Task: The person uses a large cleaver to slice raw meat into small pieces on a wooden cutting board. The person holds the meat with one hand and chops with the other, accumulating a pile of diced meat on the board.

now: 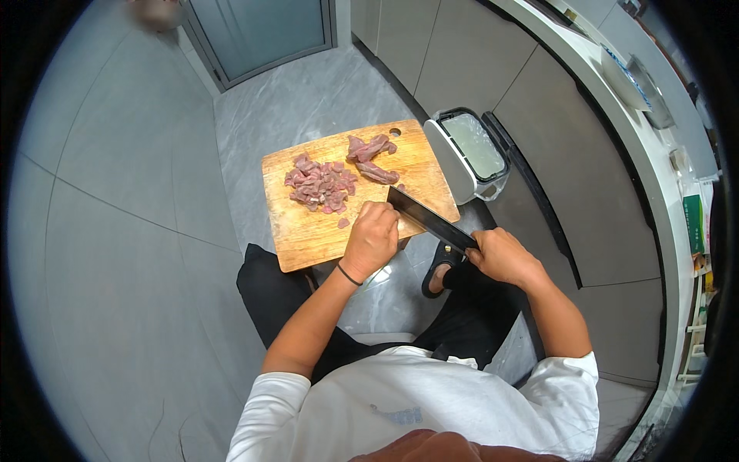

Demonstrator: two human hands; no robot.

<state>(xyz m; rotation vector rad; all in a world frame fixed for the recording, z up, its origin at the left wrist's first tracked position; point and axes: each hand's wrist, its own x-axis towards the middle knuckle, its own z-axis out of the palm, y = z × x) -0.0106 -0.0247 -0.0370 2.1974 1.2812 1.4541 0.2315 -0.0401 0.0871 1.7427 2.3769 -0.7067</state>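
My right hand (501, 256) grips the handle of a cleaver (426, 217), whose dark blade points up and to the left over the near right part of a wooden cutting board (294, 242). Beside the blade's tip, my left hand (373, 234) rests on the board with its fingers curled under; whatever lies beneath them is hidden. A heap of sliced raw meat (321, 183) sits left of centre on the board. Two larger strips of raw meat (369, 148) lie near the far right corner. One loose meat slice (343, 223) is close to my left hand.
A white bin (453, 159) with a plastic liner stands against the board's right side. Grey cabinets (583, 167) and a white counter (672, 231) carrying bowls (626, 78) run along the right. On the left is a grey tiled wall (127, 190); a door (262, 34) is beyond.
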